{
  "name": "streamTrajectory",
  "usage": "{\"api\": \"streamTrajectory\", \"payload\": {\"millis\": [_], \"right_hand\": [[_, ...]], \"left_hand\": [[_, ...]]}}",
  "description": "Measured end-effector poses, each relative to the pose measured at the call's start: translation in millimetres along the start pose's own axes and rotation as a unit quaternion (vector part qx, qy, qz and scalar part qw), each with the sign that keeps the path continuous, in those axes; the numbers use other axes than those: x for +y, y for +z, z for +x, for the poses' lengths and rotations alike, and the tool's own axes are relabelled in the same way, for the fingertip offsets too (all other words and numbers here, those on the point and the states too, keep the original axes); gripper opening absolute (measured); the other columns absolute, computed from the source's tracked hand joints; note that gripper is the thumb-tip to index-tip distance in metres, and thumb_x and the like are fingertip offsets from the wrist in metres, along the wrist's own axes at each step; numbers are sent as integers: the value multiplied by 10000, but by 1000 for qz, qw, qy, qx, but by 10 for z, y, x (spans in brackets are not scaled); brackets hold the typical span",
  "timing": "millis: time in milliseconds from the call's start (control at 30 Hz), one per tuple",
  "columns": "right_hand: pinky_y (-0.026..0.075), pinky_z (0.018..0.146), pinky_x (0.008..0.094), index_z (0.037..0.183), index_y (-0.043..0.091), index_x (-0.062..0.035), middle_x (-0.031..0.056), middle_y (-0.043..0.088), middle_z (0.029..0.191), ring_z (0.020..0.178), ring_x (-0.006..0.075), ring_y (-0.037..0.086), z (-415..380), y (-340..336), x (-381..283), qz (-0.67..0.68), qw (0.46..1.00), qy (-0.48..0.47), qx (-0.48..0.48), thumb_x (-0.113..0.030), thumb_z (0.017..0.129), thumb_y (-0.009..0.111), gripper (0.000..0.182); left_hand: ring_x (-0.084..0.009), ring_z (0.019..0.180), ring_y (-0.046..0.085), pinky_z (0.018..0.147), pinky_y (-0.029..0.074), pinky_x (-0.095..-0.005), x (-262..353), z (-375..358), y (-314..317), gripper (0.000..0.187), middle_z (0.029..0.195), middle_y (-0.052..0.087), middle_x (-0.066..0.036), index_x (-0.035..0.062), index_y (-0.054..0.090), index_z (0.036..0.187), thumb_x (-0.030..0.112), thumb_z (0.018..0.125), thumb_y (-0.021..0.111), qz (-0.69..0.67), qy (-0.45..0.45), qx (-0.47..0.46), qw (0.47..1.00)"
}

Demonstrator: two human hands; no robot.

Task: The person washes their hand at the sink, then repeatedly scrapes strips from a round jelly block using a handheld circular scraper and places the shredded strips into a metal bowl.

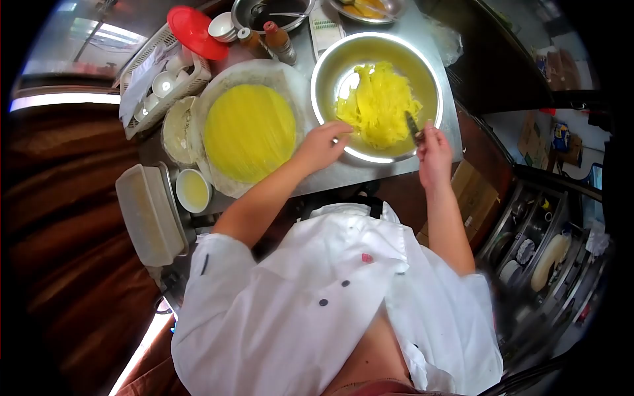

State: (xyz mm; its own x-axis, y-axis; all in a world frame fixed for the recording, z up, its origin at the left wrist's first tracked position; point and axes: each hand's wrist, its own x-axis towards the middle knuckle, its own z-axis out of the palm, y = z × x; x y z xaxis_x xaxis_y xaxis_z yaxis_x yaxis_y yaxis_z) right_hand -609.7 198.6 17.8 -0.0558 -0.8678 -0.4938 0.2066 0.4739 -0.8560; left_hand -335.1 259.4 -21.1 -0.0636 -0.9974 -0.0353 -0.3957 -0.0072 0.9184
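A large metal bowl [318,79] holds a heap of yellow shredded food [383,105]. At the bowl's lower left rim is my left hand [325,145], its fingers bent toward the food; whether they touch anything I cannot make out. My right hand [432,148] is closed around a small dark tool [412,125], whose tip points up and left over the right edge of the heap. To the left of the bowl, a flat yellow round [251,132] lies on a pale, round sheet [224,76].
A white bowl of yellow liquid [194,191] and a rectangular tub [148,214] stand at lower left. Behind are a basket of cups [197,78], a red lid [191,32], two bottles [280,43], a grater [325,30] and metal bowls [386,18]. A cardboard box [472,201] is below right.
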Motion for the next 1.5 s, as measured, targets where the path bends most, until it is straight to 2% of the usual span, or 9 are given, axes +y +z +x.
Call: {"api": "streamTrajectory", "payload": {"millis": [167, 233, 367, 500, 600, 700, 933, 1233, 1500], "right_hand": [[428, 552, 220, 976, 724, -95, -26, 669, 803, 630, 43, 531, -152, 847, 437, -150, 974, 43, -165, -303, 985, 718, 208], [465, 622, 236, 969, 716, -51, -22, 669, 814, 690, 63, 570, -92, 1290, 707, -212, 935, -10, -283, -264, 969, 730, 214], [509, 677, 330, 981, 686, -39, 107, 683, 822, 704, 191, 623, 146, 2260, 1049, -320, 870, -165, -337, -235, 958, 721, 201], [517, 695, 353, 958, 672, -42, 146, 681, 823, 713, 261, 633, 671, 2980, 1323, -333, 848, -267, -314, -261, 950, 720, 225], [519, 711, 345, 951, 670, -39, 132, 689, 825, 729, 244, 642, 968, 3262, 1424, -339, 845, -280, -304, -286, 938, 735, 256], [520, 720, 333, 944, 671, -29, 113, 701, 835, 737, 219, 647, 1031, 3308, 1413, -345, 865, -221, -289, -298, 933, 745, 278], [505, 743, 249, 1019, 663, -24, 28, 692, 887, 791, 96, 613, 784, 3070, 1363, -371, 865, -166, -294, -216, 978, 717, 204], [519, 725, 283, 998, 665, -21, 58, 713, 883, 769, 122, 637, 553, 2738, 1514, -347, 884, -140, -281, -202, 971, 716, 191], [518, 706, 301, 982, 653, -11, 81, 699, 833, 737, 148, 634, 300, 2481, 1554, -343, 885, -151, -278, -199, 982, 693, 192]], "left_hand": [[-199, 879, 712, 788, 560, -302, -652, -430, -462, 237, 965, 736, -117, -6, 698, 1169, 131, 977, 668, -73, -98, 162, 979], [-159, 833, 690, 758, 551, -293, -878, -481, -615, 252, 921, 727, -102, -16, 679, 1183, 144, 988, 668, -118, -122, 178, 969], [-123, 779, 663, 711, 533, -269, -1243, -321, -997, 296, 889, 713, -92, -25, 649, 1204, 159, 977, 697, -59, -118, 241, 962], [-302, 847, 672, 793, 536, -412, -1690, 125, -1433, 250, 887, 699, -130, 22, 686, 1125, 145, 909, 708, 160, -31, 310, 937], [-369, 971, 623, 863, 493, -481, -1853, 377, -1592, 248, 960, 687, -125, 68, 708, 1089, 177, 866, 711, 258, 6, 328, 909], [-344, 1060, 595, 909, 462, -480, -1903, 440, -1562, 260, 1040, 673, -101, 104, 720, 1081, 217, 847, 723, 346, 19, 343, 873], [-336, 1146, 562, 964, 441, -491, -1772, 255, -1467, 305, 1170, 625, -95, 147, 749, 1110, 207, 812, 735, 349, 24, 299, 888], [-398, 1352, 466, 1091, 410, -542, -1642, 2, -1338, 229, 1284, 603, -152, 134, 748, 1007, 207, 790, 735, 336, 33, 242, 910], [-445, 1390, 427, 1143, 364, -577, -1531, -207, -1184, 194, 1305, 583, -186, 114, 733, 962, 215, 796, 722, 345, 58, 226, 909]]}}
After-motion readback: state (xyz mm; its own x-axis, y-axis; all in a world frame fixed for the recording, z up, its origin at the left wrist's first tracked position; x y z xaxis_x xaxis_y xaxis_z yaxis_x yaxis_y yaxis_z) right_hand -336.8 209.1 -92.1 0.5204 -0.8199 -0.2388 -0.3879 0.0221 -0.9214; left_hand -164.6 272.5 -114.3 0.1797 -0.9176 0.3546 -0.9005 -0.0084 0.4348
